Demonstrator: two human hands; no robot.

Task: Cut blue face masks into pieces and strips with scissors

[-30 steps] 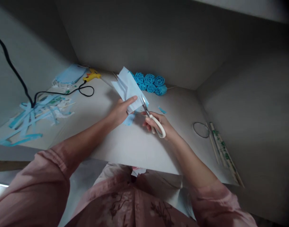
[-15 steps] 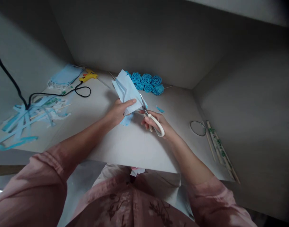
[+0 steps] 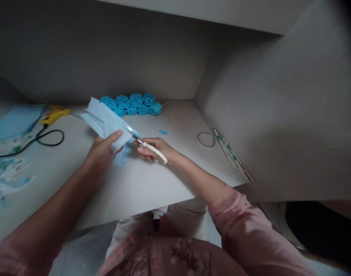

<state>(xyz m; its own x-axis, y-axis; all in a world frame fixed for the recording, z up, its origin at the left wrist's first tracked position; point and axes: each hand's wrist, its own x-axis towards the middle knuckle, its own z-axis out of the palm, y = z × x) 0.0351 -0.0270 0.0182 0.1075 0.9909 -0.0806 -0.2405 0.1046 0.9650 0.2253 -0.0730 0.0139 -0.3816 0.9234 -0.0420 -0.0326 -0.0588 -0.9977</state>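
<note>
My left hand (image 3: 106, 147) is closed, thumb on top, on a folded light blue fabric sheet (image 3: 105, 120) that looks like face mask material. White-handled scissors (image 3: 154, 150) are in my right hand (image 3: 155, 148), its fingers through the handles. Their blades lie along the sheet's right edge, partly covered by it. Below the sheet, a separate light blue piece (image 3: 122, 156) shows on the table. Just behind, rolled blue flowers (image 3: 136, 100) sit in two rows. A small blue scrap (image 3: 162, 131) lies to the right of the blades.
At left are a yellow glue gun (image 3: 55, 114) with a black cord (image 3: 50, 143), a stack of blue face masks (image 3: 16, 120) and blurred blue strips (image 3: 9, 184). A thin ring (image 3: 206, 140) and several wooden sticks (image 3: 231, 153) lie at right on the white table (image 3: 152, 188).
My view has swung to the right, so everything appears further left. The scissor blades now lie more along the sheet's edge. Both hands keep their grip.
</note>
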